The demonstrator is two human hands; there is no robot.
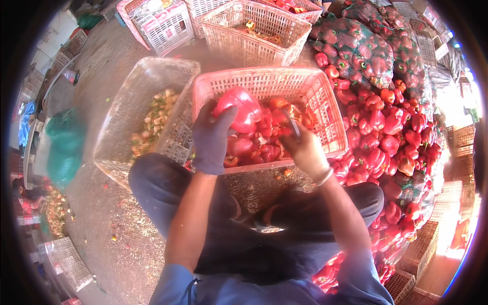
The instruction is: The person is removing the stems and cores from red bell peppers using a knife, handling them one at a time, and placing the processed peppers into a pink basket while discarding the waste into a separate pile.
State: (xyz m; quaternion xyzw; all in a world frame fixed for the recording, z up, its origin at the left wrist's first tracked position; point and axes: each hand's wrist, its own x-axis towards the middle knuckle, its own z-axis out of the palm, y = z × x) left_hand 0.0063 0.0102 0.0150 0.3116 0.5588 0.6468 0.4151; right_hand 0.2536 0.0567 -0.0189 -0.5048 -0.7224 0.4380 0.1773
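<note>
My left hand point(211, 143), in a dark glove, grips a large red bell pepper point(240, 108) over the pink plastic crate point(267, 73) before me. To the right, my right hand point(308, 152) wears a pale glove with dark fingers. It holds a small bladed tool point(292, 125), seemingly a knife, whose handle is hidden in the fist. Red pepper pieces point(265, 152) and opened peppers lie in the crate under both hands. Left of it stands a whitish plastic crate point(114, 131) with a heap of pale-green pepper cores point(156, 118).
Loose red bell peppers point(375, 118) are piled at my right, below green mesh sacks point(350, 45) of peppers. More crates point(251, 47) stand ahead. A green sack point(66, 145) lies on the floor at left. Beyond it, at the far left edge, sits another person point(28, 202).
</note>
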